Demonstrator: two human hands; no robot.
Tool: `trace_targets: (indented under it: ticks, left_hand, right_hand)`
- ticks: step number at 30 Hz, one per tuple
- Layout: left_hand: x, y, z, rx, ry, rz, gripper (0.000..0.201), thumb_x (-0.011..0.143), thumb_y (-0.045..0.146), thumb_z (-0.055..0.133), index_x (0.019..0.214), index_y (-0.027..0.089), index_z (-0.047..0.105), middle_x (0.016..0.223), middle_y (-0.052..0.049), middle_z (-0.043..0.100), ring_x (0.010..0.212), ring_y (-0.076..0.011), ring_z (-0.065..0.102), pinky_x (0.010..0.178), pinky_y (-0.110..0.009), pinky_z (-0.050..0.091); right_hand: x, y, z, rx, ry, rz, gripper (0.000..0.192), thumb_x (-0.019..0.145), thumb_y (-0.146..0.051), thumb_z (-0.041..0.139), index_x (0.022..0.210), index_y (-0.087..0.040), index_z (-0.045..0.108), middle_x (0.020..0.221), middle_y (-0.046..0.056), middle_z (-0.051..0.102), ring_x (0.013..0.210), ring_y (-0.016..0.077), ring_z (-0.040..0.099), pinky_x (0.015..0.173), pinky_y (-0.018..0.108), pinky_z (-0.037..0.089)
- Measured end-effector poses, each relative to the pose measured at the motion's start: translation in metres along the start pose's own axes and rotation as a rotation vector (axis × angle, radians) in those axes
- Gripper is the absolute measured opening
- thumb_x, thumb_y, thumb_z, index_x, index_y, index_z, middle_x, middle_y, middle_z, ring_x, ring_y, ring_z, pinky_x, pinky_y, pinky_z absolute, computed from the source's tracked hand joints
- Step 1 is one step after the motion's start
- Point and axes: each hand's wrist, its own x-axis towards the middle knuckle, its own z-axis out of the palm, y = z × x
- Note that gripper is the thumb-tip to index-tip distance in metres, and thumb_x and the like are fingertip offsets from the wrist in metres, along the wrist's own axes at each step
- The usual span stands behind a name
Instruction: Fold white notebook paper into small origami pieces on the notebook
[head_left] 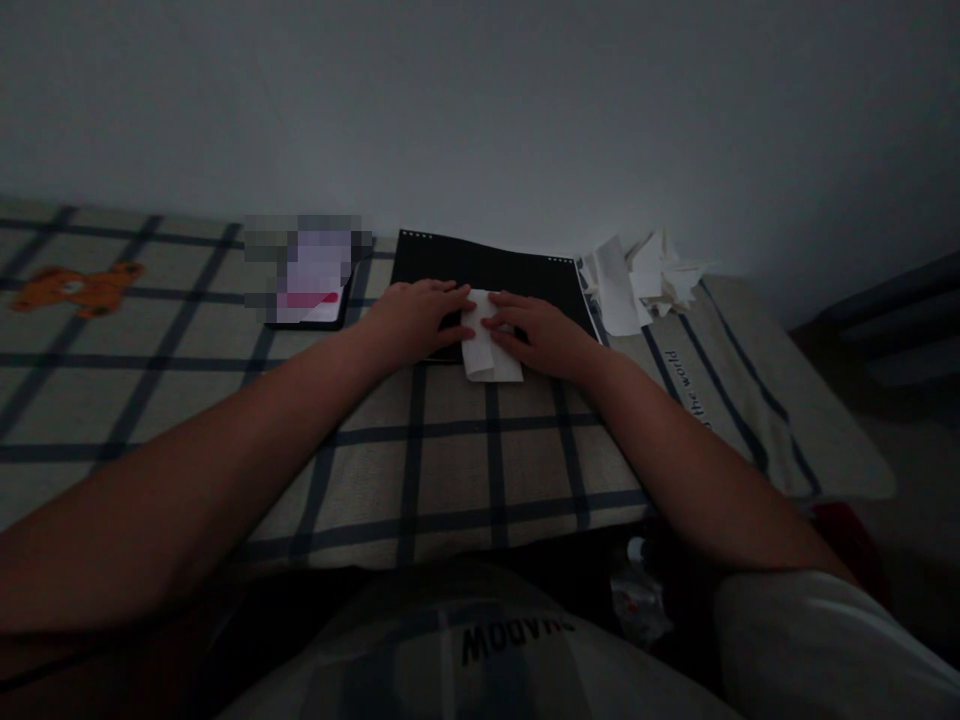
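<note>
A small folded piece of white paper lies on the black spiral-hole notebook, its near end reaching past the notebook's front edge. From the left, my left hand grips the paper's left edge with its fingertips and thumb. My right hand has the right side of the same paper between its fingers and thumb, with the fingertips resting on its upper part. Both hands rest over the notebook, a small gap between them. The paper's underside is hidden.
Left of the notebook lies a phone with a lit, partly blurred screen. Farther left is an orange bear-shaped piece. White paper pieces are heaped at the right. A checked cloth covers the table, which meets the wall behind.
</note>
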Motion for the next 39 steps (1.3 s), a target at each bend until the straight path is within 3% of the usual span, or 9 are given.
trace_targets:
  ticks: [9,18,22,25,27,29,34,39]
  left_hand:
    - [-0.003,-0.001,0.001,-0.034,-0.032,0.011,0.059,0.102,0.047,0.056,0.157,0.027,0.048,0.167,-0.007,0.043,0.155,-0.0282,0.039,0.121,-0.045,0.035]
    - [-0.013,0.004,0.008,0.0,0.048,0.013,0.052,0.107,0.049,0.043,0.152,0.025,0.055,0.17,-0.007,0.038,0.156,-0.0265,0.037,0.123,-0.047,0.032]
    - [-0.017,0.009,0.003,0.068,0.053,0.113,0.052,0.108,0.046,0.04,0.149,0.02,0.059,0.17,-0.009,0.037,0.158,-0.027,0.033,0.125,-0.046,0.029]
    - [-0.018,0.012,0.004,0.084,0.005,0.168,0.057,0.11,0.043,0.033,0.153,0.013,0.053,0.165,-0.011,0.046,0.156,-0.0233,0.037,0.128,-0.039,0.025]
    - [-0.019,0.015,0.007,0.086,-0.023,0.182,0.059,0.11,0.041,0.029,0.157,0.009,0.047,0.165,-0.014,0.044,0.157,-0.0227,0.036,0.129,-0.037,0.023]
    - [-0.02,0.018,0.01,0.086,-0.029,0.173,0.06,0.111,0.039,0.027,0.158,0.006,0.045,0.166,-0.016,0.041,0.158,-0.0243,0.034,0.13,-0.038,0.022]
    - [-0.022,0.026,0.013,0.073,-0.002,0.109,0.059,0.11,0.034,0.025,0.158,0.004,0.043,0.165,-0.018,0.043,0.156,-0.0279,0.038,0.128,-0.045,0.029]
    - [-0.022,0.031,0.016,0.085,0.053,0.097,0.057,0.11,0.03,0.026,0.158,0.006,0.045,0.162,-0.017,0.047,0.155,-0.0273,0.04,0.126,-0.046,0.033]
  right_hand:
    - [-0.003,0.003,0.0,0.028,0.015,-0.021,0.036,0.103,-0.031,0.052,0.129,-0.017,0.073,0.157,0.018,0.055,0.147,0.0287,0.051,0.118,0.053,0.042]
    - [-0.004,0.01,0.001,0.046,0.017,-0.052,0.04,0.104,-0.036,0.05,0.135,-0.02,0.071,0.158,0.015,0.055,0.149,0.0279,0.049,0.12,0.052,0.041]
    - [-0.006,0.011,0.0,0.044,-0.013,-0.059,0.044,0.104,-0.039,0.049,0.139,-0.02,0.069,0.161,0.015,0.05,0.15,0.0294,0.047,0.122,0.053,0.038]
    - [-0.005,0.011,0.001,0.023,-0.033,-0.036,0.058,0.102,-0.041,0.05,0.155,-0.017,0.052,0.164,0.016,0.046,0.152,0.0309,0.044,0.123,0.054,0.037]
    - [-0.004,0.011,0.002,0.01,-0.032,-0.006,0.071,0.101,-0.043,0.051,0.164,-0.015,0.035,0.167,0.017,0.041,0.153,0.0319,0.043,0.123,0.055,0.036]
    - [-0.003,0.009,0.003,-0.012,-0.044,0.016,0.074,0.101,-0.043,0.05,0.166,-0.012,0.029,0.168,0.018,0.038,0.154,0.0321,0.04,0.124,0.056,0.035]
    - [-0.003,0.002,0.003,-0.105,-0.109,0.023,0.06,0.106,-0.039,0.04,0.159,-0.01,0.044,0.169,0.02,0.035,0.158,0.0313,0.033,0.126,0.056,0.029]
    - [-0.003,-0.002,0.003,-0.151,-0.112,0.019,0.057,0.107,-0.037,0.039,0.158,-0.012,0.045,0.169,0.02,0.036,0.157,0.033,0.035,0.125,0.058,0.031]
